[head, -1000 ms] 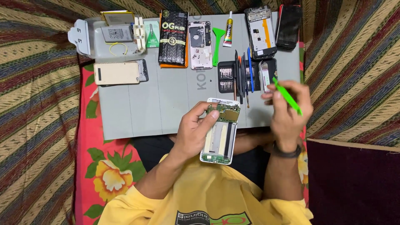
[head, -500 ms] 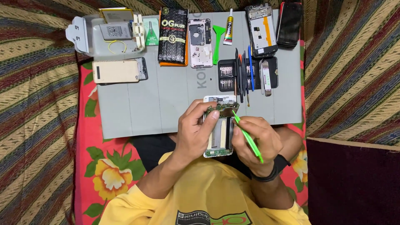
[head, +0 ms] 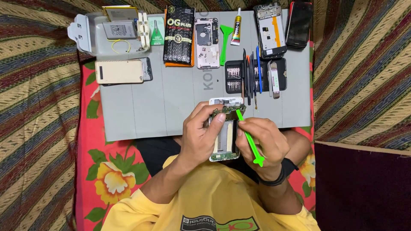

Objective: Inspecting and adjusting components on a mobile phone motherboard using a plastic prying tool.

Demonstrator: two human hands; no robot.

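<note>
Two hands work at the near edge of a grey rubber repair mat (head: 171, 111), which serves as the surface over a red floral cloth. The left hand (head: 199, 137) is closed around an opened white smartphone frame with its green circuit board exposed (head: 224, 137), held just above the mat's edge, thumb and fingertips pressing near the top of the board. The right hand (head: 263, 143) is closed in a pen-like grip on a slim bright-green plastic pry tool (head: 250, 139), whose tip meets the board at the frame's upper end. Judged from this posture, the main risk is a slip: too much leverage at the tip could crack the board, tear a thin ribbon cable or lift a connector, and a sudden release could drive the tool across small components. Since the frame is unsupported in the hand, it could also twist or drop onto the lap. Just beyond it lie a black screwdriver kit tray (head: 254, 77) and a pale gold phone back (head: 120, 71), both well apart from the work.
</note>
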